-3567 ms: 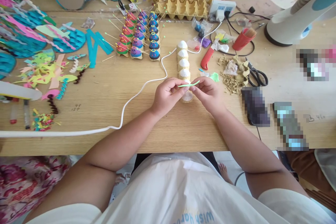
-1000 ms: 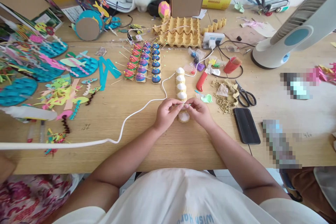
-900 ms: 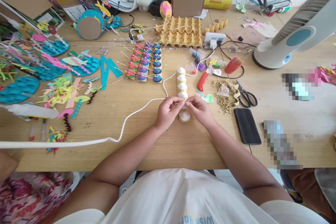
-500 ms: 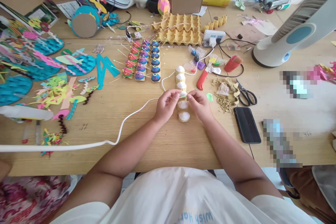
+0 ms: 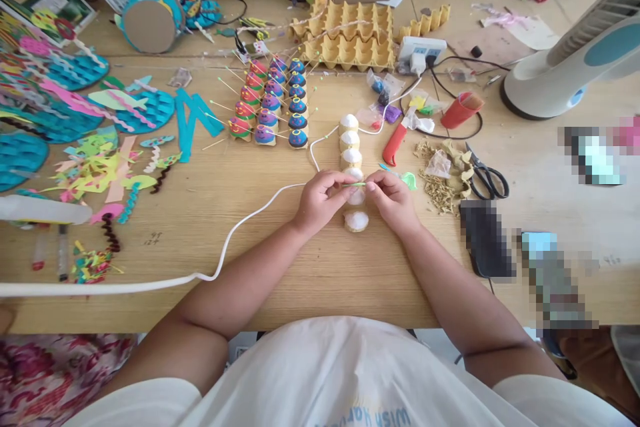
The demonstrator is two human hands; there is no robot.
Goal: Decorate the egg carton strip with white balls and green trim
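My left hand (image 5: 323, 201) and my right hand (image 5: 394, 200) pinch the two ends of a thin light-green strip (image 5: 356, 184), which looks like clay. Both are over a column of white-topped egg-carton cups (image 5: 351, 157) in the middle of the table. The strip crosses above the lower cups and partly hides them. Just right of my right hand lies a flattened bit of green clay (image 5: 409, 180). Farther back stand rows of painted red, purple and blue cups (image 5: 269, 117) with pins sticking out.
Scissors (image 5: 487, 177), a red-handled tool (image 5: 395, 145) and carton scraps (image 5: 440, 193) lie right. A white cable (image 5: 231, 240) crosses the left side. Egg trays (image 5: 350, 50), a power strip (image 5: 423, 50) and a fan (image 5: 535, 83) stand behind. Paper crafts (image 5: 100, 167) cover the left.
The view has shifted slightly. The green strip between my fingers now looks longer and thinner, and my hands are a little farther apart.
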